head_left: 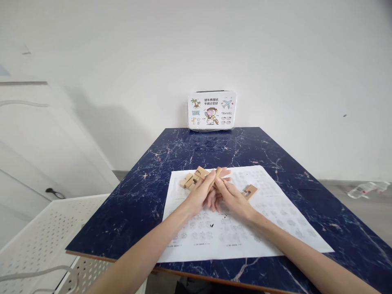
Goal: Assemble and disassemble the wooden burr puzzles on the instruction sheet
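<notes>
Where the work lies: on a dark-blue marble-patterned tabletop against a pale wall.
Printed sheet: white paper with rows of small diagrams, spread under both hands.
Travel case: white cartoon-printed case, upright at the far edge, well apart from the hands.
Hands: left hand and right hand meet over the sheet, both thumbs pressed down; some fingertips are hidden.
Loose blocks: block cluster and dark-marked block, just beyond the left hand, which is nearer; notched block lies beside the right hand, partly covered by it.
Held piece: wooden bar, pinched between the two hands with little gap, its long axis pointing away from the person and slanting slightly right; its near end is covered.
</notes>
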A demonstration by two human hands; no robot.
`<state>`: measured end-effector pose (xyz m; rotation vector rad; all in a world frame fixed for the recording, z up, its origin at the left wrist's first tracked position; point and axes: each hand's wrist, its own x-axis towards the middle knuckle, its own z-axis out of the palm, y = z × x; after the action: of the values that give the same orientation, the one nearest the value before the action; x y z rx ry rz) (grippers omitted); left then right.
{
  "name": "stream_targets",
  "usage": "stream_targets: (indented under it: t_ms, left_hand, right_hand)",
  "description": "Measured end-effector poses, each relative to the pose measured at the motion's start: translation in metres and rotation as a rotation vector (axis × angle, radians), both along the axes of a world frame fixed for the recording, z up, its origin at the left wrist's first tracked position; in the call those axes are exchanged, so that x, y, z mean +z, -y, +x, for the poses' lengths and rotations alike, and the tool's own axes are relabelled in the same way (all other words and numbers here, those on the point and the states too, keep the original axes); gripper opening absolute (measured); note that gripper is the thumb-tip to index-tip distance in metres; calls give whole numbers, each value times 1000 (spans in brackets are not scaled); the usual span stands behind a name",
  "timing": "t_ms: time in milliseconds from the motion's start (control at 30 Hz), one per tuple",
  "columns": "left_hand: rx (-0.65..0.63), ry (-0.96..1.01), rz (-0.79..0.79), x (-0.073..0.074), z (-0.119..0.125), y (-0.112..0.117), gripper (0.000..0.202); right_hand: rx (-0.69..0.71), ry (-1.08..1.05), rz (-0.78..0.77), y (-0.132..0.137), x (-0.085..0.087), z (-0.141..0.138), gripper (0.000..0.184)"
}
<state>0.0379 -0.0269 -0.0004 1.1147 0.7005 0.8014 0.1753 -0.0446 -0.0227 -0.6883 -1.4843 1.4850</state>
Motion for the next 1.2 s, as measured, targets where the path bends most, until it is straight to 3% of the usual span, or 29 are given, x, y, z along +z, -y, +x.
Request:
stream_targets:
  t_ms: [100,200,333,400,467,567,667,800,1000,1200]
  left_hand:
    - [46,59,30,0,0,-1,57]
    - [122,103,19,-4,0,-4,51]
    - [301,190,27,-8,0,-8,38]
    - [319,204,27,-7,0,-9,37]
    - [288,180,9,-4,0,-8,39]
    - [194,85,-38,1,0,-6,46]
    - [133,2,-62,3,-1,-4,48]
    - [148,-46,-48,5,-1,-4,48]
    - [111,-25,-44,5,-2,-6,37]
    - [35,-88,90,4,-5,-6,33]
  right_hand:
    - [-26,53,0,-1,3,3,63]
    - [-138,191,57,-4,7,12,59]
    - [-370,553,265,-11,24,38,41]
    - [-432,733,394,-15,36,57,37]
    - [-397,918,525,-18,46,77,35]
    - [-233,1082,518,-17,52,109,34]
    - [-113,1102,475,-13,45,135,38]
    - [-46,1059,433,-9,25,156,47]
    - [-137,1047,350,-8,7,161,38]
    - [-210,891,348,-8,6,161,41]
